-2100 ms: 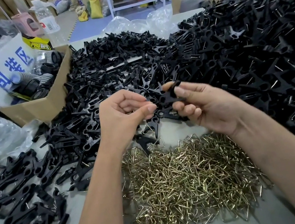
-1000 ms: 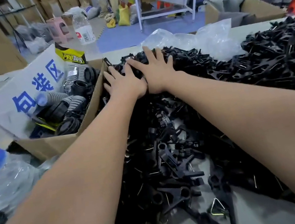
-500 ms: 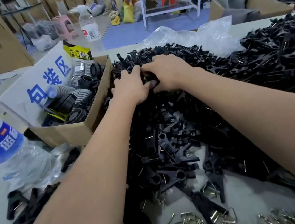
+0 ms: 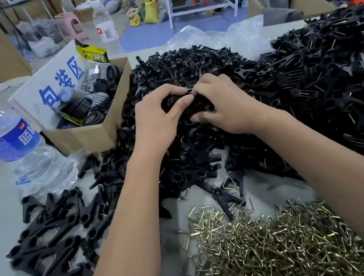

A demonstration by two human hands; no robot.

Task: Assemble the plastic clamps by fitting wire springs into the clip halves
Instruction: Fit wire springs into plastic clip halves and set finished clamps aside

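Note:
A large heap of black plastic clip halves [image 4: 188, 68] covers the middle and right of the table. My left hand [image 4: 158, 120] and my right hand [image 4: 226, 103] lie side by side on this heap, fingers curled round a bunch of black clip halves [image 4: 185, 105] gathered between them. A pile of brass-coloured wire springs [image 4: 268, 249] lies near the front edge. Assembled black clamps [image 4: 52, 238] lie at the front left.
A cardboard box [image 4: 88, 135] with black rubber parts stands at the left, a white sign with blue characters leaning in it. A water bottle [image 4: 11, 143] stands further left. Clear plastic bags [image 4: 219, 36] lie behind the heap.
Both hands reached out to the far part of the heap, curled over a bunch of clip halves and drew it back toward me. The view has tilted down, and the springs show again.

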